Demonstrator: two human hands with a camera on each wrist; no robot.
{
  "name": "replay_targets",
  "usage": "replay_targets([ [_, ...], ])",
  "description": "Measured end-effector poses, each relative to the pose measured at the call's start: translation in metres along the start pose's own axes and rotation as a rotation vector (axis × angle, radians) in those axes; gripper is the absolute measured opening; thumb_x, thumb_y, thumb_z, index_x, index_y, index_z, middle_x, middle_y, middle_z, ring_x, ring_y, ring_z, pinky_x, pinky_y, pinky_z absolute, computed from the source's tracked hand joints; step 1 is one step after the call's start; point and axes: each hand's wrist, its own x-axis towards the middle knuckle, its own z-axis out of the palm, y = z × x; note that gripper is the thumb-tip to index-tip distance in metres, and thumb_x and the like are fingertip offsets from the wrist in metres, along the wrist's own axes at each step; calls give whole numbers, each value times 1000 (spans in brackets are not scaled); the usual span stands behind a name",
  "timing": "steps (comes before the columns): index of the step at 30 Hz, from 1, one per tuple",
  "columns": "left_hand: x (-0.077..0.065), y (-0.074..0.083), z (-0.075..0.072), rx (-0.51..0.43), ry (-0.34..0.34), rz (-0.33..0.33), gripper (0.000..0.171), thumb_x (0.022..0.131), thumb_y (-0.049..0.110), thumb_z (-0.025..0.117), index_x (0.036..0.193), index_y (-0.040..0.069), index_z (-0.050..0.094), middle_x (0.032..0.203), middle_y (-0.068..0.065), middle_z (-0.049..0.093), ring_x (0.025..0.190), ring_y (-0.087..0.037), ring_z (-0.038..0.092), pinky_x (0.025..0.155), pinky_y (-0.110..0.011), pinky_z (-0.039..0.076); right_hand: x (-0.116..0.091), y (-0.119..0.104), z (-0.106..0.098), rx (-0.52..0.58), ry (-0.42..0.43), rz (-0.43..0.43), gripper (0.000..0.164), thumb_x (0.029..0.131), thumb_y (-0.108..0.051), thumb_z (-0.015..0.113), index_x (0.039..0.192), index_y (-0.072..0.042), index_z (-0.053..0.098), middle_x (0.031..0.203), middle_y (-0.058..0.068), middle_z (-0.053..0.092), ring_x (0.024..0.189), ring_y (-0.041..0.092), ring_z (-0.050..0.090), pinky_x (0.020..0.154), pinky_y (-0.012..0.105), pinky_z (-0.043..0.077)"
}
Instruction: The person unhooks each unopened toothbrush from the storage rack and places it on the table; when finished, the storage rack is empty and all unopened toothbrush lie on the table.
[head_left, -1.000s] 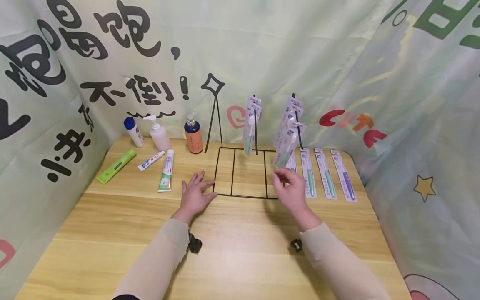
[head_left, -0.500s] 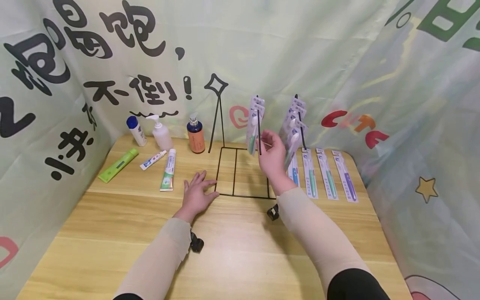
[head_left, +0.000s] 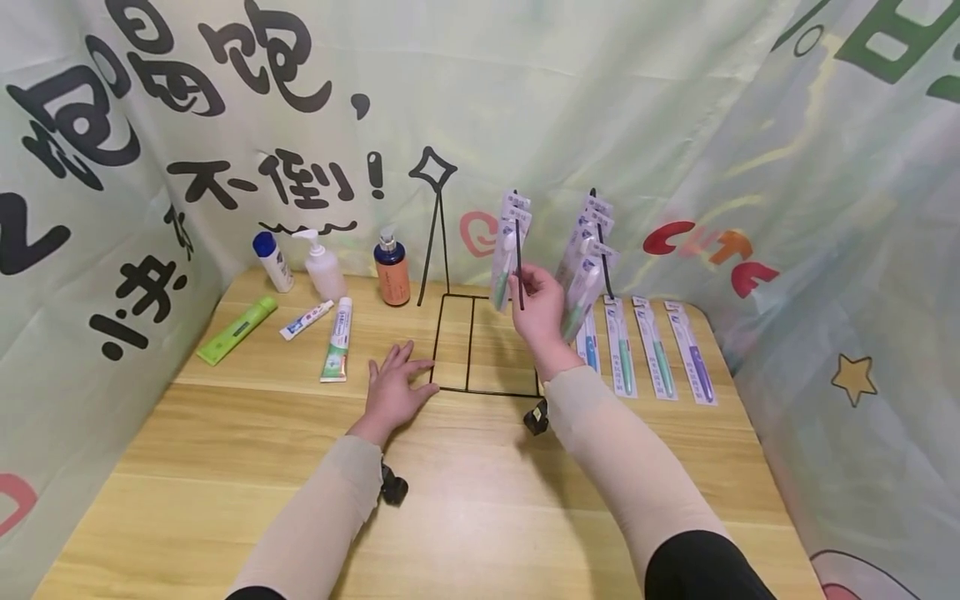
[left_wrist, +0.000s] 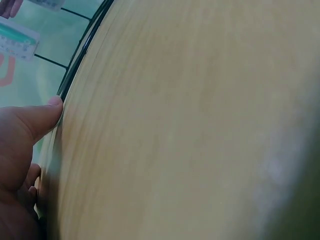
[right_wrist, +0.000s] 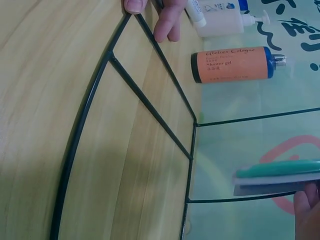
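In the head view, a black wire rack (head_left: pixel 487 392) stands on the table, packaged toothbrushes hanging from its hooks. My left hand (head_left: pixel 397 387) rests on the table with fingers spread, thumb touching the rack's front left corner; the left wrist view shows this thumb (left_wrist: pixel 47 115) against the wire. My right hand (head_left: pixel 538 304) is at the left hook, fingers curled, and appears to pinch the edge of a hanging toothbrush pack (head_left: pixel 504 267) with a green handle. The right wrist view shows its fingertips (right_wrist: pixel 302 202) at the toothbrush pack (right_wrist: pixel 275 175). More toothbrush packs (head_left: pixel 583 287) hang on the right hook.
Several packaged toothbrushes (head_left: pixel 657 350) lie in a row at the right. On the left lie a green tube (head_left: pixel 237 331) and two toothpaste tubes (head_left: pixel 337 342). Behind them stand a blue-capped bottle (head_left: pixel 273 262), a pink pump bottle (head_left: pixel 324 271) and an orange-labelled shower gel bottle (head_left: pixel 392 271).
My right hand has moved up and left from below the right hook to the packs on the left hook. Those packs have shifted slightly left. My left hand stays at the rack's corner.
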Motion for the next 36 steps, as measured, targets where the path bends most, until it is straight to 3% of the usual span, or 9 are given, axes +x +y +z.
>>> replay_targets([
  [5, 0, 1, -1, 11, -6, -3, 49, 97, 38, 79, 139, 14, 70, 172, -16, 28, 161, -41, 15, 123, -70, -9, -2, -2, 0, 10, 5, 14, 13, 98, 1, 72, 108, 9, 72, 105, 27, 75, 83, 26, 65, 70, 17, 49],
  [11, -1, 2, -1, 11, -8, -3, 49, 97, 37, 79, 139, 14, 70, 172, -16, 27, 161, -41, 15, 123, -70, -9, -12, -4, -5, 67, 21, 79, 10, 99, 4, 67, 107, 8, 73, 103, 26, 73, 82, 19, 61, 71, 19, 50],
  [15, -1, 3, -1, 9, -13, -6, 50, 97, 37, 79, 139, 14, 70, 172, -17, 28, 161, -41, 14, 123, -71, -9, -19, -7, -10, 105, 38, 83, 12, 99, 9, 63, 107, 9, 73, 101, 23, 72, 81, 12, 59, 72, 19, 52],
  [24, 0, 0, 0, 19, 6, 10, 50, 96, 38, 79, 139, 14, 71, 172, -18, 29, 160, -42, 16, 123, -72, -7, -36, -11, -27, 128, 57, 79, 12, 100, 8, 63, 110, 11, 70, 103, 20, 70, 85, 12, 60, 75, 19, 53],
  [29, 1, 0, 0, 23, 0, 5, 50, 97, 39, 79, 139, 15, 70, 172, -17, 28, 161, -41, 16, 123, -71, -8, -52, -12, -44, 99, 68, 40, 11, 99, 9, 64, 108, 11, 70, 101, 23, 71, 84, 15, 62, 75, 19, 55],
  [36, -2, 1, 1, 6, -2, -2, 49, 97, 37, 79, 139, 14, 70, 172, -17, 28, 161, -41, 15, 122, -71, -10, -101, -7, -91, 109, -28, 186, 15, 99, 10, 62, 112, 11, 69, 106, 24, 71, 87, 16, 68, 78, 29, 64],
])
